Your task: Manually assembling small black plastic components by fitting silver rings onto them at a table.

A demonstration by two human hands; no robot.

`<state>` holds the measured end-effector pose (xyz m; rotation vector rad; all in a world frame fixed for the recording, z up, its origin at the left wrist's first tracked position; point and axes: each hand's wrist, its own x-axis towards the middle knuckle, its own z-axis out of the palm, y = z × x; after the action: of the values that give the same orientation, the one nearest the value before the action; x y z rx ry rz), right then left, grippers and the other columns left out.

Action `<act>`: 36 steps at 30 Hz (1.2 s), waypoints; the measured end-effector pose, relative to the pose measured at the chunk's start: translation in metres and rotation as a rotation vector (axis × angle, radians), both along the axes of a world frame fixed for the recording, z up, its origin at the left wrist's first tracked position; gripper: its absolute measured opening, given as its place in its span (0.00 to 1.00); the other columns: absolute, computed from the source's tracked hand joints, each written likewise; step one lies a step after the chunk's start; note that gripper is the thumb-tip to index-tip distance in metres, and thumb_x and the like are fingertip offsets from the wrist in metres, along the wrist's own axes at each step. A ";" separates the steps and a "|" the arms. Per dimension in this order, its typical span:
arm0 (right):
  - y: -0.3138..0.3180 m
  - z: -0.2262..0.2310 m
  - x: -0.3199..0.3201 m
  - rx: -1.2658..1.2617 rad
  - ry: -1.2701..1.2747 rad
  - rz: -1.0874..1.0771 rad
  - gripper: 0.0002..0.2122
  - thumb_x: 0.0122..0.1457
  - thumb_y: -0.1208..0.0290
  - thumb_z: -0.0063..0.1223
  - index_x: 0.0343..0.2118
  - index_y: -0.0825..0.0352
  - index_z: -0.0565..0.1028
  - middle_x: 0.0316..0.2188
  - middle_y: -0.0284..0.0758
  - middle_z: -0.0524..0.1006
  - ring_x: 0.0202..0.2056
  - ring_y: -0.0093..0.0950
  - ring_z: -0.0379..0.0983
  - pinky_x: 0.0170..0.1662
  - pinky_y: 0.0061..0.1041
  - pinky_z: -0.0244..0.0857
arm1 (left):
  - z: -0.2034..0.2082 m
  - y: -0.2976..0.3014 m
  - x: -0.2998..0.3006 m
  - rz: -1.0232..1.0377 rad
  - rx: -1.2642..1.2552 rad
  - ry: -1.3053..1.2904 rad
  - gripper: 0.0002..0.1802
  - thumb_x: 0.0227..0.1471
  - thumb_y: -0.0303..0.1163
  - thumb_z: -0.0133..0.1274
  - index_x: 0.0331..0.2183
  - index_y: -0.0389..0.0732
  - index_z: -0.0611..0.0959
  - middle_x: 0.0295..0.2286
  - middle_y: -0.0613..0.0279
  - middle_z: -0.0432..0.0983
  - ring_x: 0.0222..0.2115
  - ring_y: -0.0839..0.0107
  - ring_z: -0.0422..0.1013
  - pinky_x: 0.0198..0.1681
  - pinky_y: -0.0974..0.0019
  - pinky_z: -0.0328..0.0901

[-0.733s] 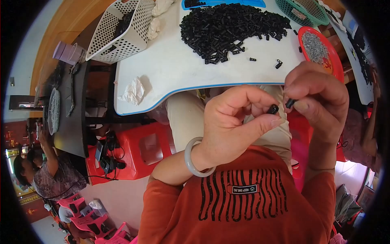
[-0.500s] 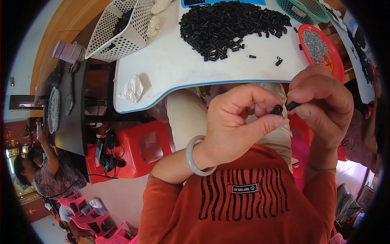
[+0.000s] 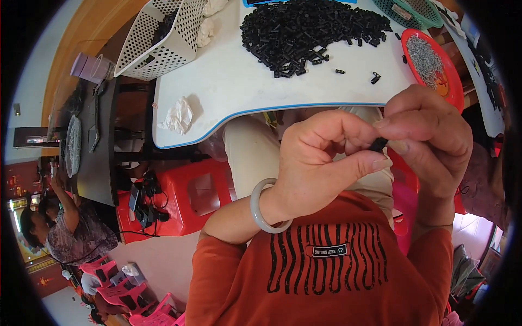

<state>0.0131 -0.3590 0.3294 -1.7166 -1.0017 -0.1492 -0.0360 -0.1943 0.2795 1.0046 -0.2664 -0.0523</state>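
Note:
In front of my chest, the fingertips of both hands meet at a small black plastic part (image 3: 379, 144). My left hand (image 3: 318, 168), with a pale bangle (image 3: 255, 209) at the wrist, pinches it between thumb and forefinger. From the other side my right hand (image 3: 435, 138) closes its thumb and fingers on the part's end. Fingertips cover much of it, so where one piece meets another is hidden. Beyond my hands, a large pile of similar black parts (image 3: 310, 32) lies on the white table (image 3: 228, 81). Two loose parts (image 3: 375, 77) lie nearer its edge.
A red plate (image 3: 455, 92) of small grey metal pieces (image 3: 424, 61) stands at the table's right. At the left are a white perforated basket (image 3: 163, 54) and crumpled tissue (image 3: 178, 117). A green basket (image 3: 405, 16) sits far right. Red stool (image 3: 179, 204) and another person (image 3: 81, 228) are left.
The black pieces, held apart in my two hands before, are now brought together. My right fingertips have moved left to meet my left ones.

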 end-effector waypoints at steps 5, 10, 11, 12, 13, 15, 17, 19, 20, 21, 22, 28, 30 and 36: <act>0.002 -0.002 -0.002 -0.022 0.004 -0.019 0.08 0.43 0.78 0.53 0.29 0.72 0.78 0.25 0.39 0.72 0.25 0.23 0.67 0.28 0.18 0.58 | -0.005 0.001 0.001 0.005 0.003 -0.028 0.08 0.45 0.16 0.57 0.31 0.33 0.76 0.23 0.70 0.71 0.22 0.88 0.63 0.25 0.83 0.59; 0.003 -0.012 0.001 -0.008 0.002 -0.027 0.08 0.44 0.79 0.53 0.29 0.71 0.78 0.26 0.38 0.72 0.25 0.23 0.67 0.27 0.18 0.58 | -0.012 0.006 0.003 -0.033 -0.006 -0.039 0.09 0.47 0.16 0.55 0.33 0.31 0.75 0.30 0.58 0.76 0.28 0.78 0.71 0.34 0.76 0.66; 0.003 -0.014 0.004 0.000 -0.002 -0.004 0.08 0.44 0.78 0.54 0.29 0.71 0.78 0.26 0.38 0.72 0.25 0.23 0.67 0.27 0.18 0.58 | -0.013 0.006 0.004 -0.019 0.029 -0.054 0.08 0.47 0.16 0.55 0.33 0.31 0.75 0.30 0.58 0.76 0.28 0.78 0.71 0.34 0.76 0.66; 0.003 -0.015 0.006 0.008 -0.006 0.019 0.07 0.45 0.78 0.55 0.29 0.71 0.78 0.26 0.38 0.72 0.25 0.23 0.67 0.27 0.18 0.58 | -0.015 0.007 0.004 -0.005 0.065 -0.069 0.08 0.47 0.16 0.55 0.33 0.31 0.75 0.30 0.58 0.76 0.28 0.79 0.71 0.33 0.77 0.66; 0.003 -0.016 0.006 0.009 -0.005 0.020 0.07 0.45 0.78 0.55 0.29 0.71 0.78 0.26 0.38 0.72 0.25 0.23 0.67 0.27 0.18 0.58 | -0.017 0.007 0.005 -0.005 0.065 -0.068 0.08 0.47 0.16 0.55 0.33 0.31 0.75 0.30 0.58 0.76 0.28 0.79 0.71 0.33 0.77 0.66; 0.002 -0.018 0.008 -0.001 0.015 0.029 0.07 0.45 0.77 0.56 0.30 0.70 0.78 0.25 0.37 0.72 0.25 0.24 0.67 0.26 0.19 0.58 | -0.019 0.008 0.006 -0.013 0.091 -0.127 0.08 0.47 0.16 0.54 0.34 0.31 0.75 0.30 0.58 0.76 0.28 0.78 0.71 0.33 0.76 0.66; 0.001 -0.016 0.009 -0.031 -0.055 0.060 0.07 0.46 0.77 0.56 0.30 0.70 0.78 0.25 0.37 0.72 0.25 0.24 0.66 0.26 0.20 0.58 | -0.016 0.007 0.004 -0.012 0.090 -0.103 0.09 0.47 0.16 0.54 0.34 0.31 0.75 0.30 0.58 0.76 0.28 0.78 0.71 0.34 0.76 0.67; 0.002 -0.016 0.010 -0.056 -0.125 0.096 0.07 0.46 0.77 0.56 0.30 0.70 0.78 0.25 0.36 0.72 0.25 0.24 0.66 0.26 0.20 0.58 | -0.015 0.007 0.004 -0.005 0.093 -0.078 0.09 0.47 0.16 0.54 0.34 0.31 0.75 0.30 0.58 0.76 0.29 0.78 0.71 0.34 0.76 0.67; 0.002 -0.016 0.010 -0.057 -0.091 0.096 0.07 0.47 0.77 0.56 0.31 0.70 0.78 0.25 0.36 0.72 0.25 0.24 0.66 0.26 0.20 0.58 | -0.016 0.008 0.004 -0.013 0.088 -0.070 0.09 0.47 0.16 0.54 0.34 0.31 0.75 0.30 0.58 0.76 0.28 0.78 0.71 0.34 0.76 0.67; 0.002 -0.016 0.010 -0.060 -0.059 0.092 0.07 0.47 0.77 0.55 0.31 0.70 0.79 0.24 0.35 0.72 0.25 0.24 0.66 0.26 0.21 0.58 | -0.016 0.008 0.004 -0.024 0.080 -0.065 0.09 0.47 0.16 0.54 0.34 0.31 0.75 0.30 0.58 0.76 0.28 0.77 0.71 0.35 0.75 0.67; 0.002 -0.018 0.011 -0.060 -0.058 0.093 0.07 0.47 0.77 0.55 0.31 0.70 0.79 0.24 0.35 0.72 0.25 0.24 0.66 0.26 0.21 0.58 | -0.018 0.008 0.005 -0.023 0.081 -0.064 0.09 0.47 0.16 0.54 0.34 0.31 0.75 0.30 0.58 0.76 0.28 0.77 0.71 0.35 0.75 0.67; 0.005 -0.026 0.015 0.078 0.120 0.195 0.14 0.49 0.68 0.56 0.36 0.72 0.77 0.25 0.35 0.70 0.26 0.23 0.64 0.27 0.19 0.57 | -0.017 0.010 0.008 -0.005 0.046 -0.075 0.09 0.46 0.16 0.56 0.34 0.31 0.75 0.30 0.60 0.76 0.31 0.79 0.70 0.37 0.76 0.65; 0.009 -0.023 0.008 0.210 0.307 0.078 0.18 0.51 0.63 0.55 0.37 0.76 0.74 0.25 0.34 0.69 0.27 0.22 0.63 0.27 0.19 0.56 | -0.013 0.012 0.009 -0.012 0.091 -0.126 0.10 0.46 0.16 0.56 0.34 0.31 0.76 0.30 0.61 0.75 0.32 0.80 0.69 0.38 0.76 0.65; -0.006 -0.030 0.017 0.184 0.630 0.164 0.13 0.53 0.63 0.53 0.29 0.71 0.74 0.26 0.33 0.72 0.24 0.18 0.63 0.27 0.17 0.57 | -0.018 0.008 0.012 0.048 0.148 -0.119 0.12 0.44 0.16 0.57 0.34 0.33 0.77 0.32 0.61 0.72 0.31 0.77 0.69 0.40 0.74 0.65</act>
<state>0.0297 -0.3652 0.2995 -1.3708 -0.6262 0.3764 -0.0242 -0.1860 0.2615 1.1628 -0.3508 0.0314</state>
